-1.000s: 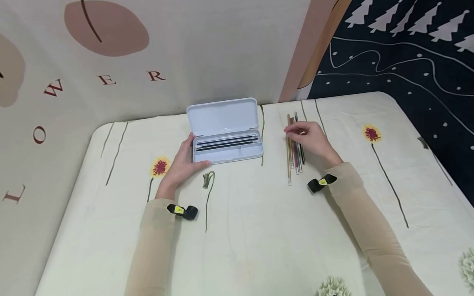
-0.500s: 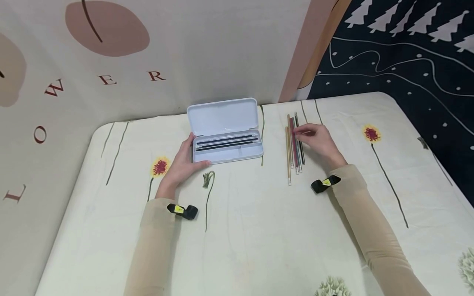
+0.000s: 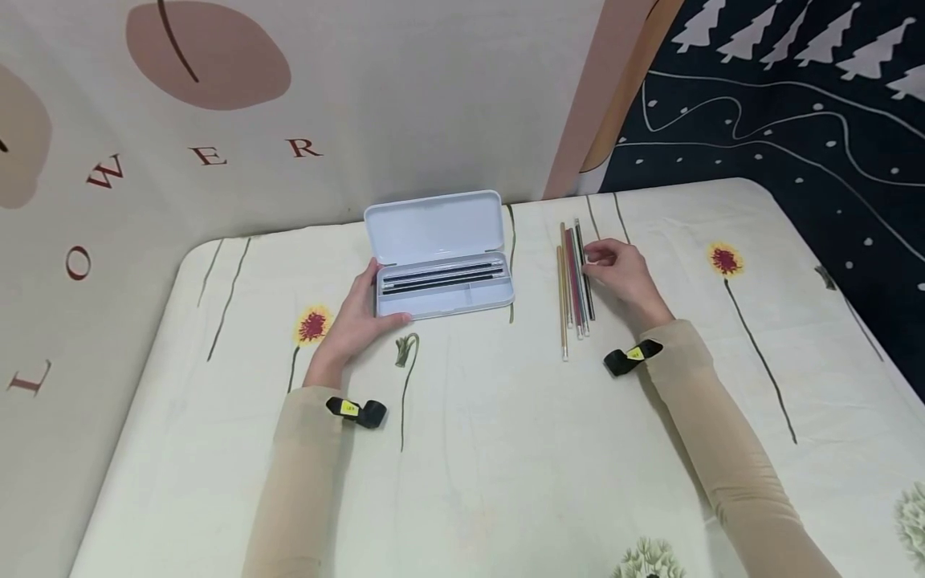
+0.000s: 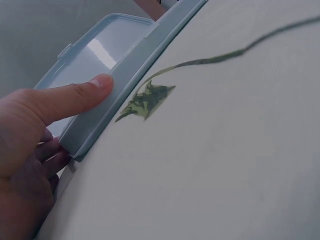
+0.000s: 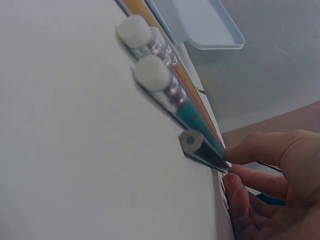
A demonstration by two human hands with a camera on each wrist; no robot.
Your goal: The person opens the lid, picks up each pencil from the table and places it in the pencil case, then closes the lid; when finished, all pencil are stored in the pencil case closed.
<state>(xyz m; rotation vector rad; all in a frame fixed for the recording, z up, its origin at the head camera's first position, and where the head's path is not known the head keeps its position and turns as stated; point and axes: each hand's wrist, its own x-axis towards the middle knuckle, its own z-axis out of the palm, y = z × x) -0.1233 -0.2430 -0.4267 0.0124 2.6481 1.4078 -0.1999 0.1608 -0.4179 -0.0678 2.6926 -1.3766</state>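
Observation:
The open pale-blue pencil case (image 3: 433, 303) sits at the back middle, lid tipped up behind it, with several dark pencils (image 3: 442, 278) in its tray. My left hand (image 3: 354, 317) grips its left end, thumb (image 4: 85, 97) along the front wall and fingers round the corner. To the right several pencils lie side by side, among them a gold pencil (image 3: 563, 321) and a teal pencil (image 5: 192, 117). Outermost on the right is a black pencil (image 5: 197, 145); the thumb and fingertips of my right hand (image 3: 623, 273) pinch it around its middle.
A pale cloth with printed flowers (image 3: 725, 260) covers the table (image 3: 477, 449). Behind it rises a light wall hanging (image 3: 448, 104) with letters, close to the case's lid. A dark patterned fabric (image 3: 780, 152) hangs at the right.
My right hand has moved right across the row, from the gold pencils to the black one at the outer side. The left hand and the case have stayed in place.

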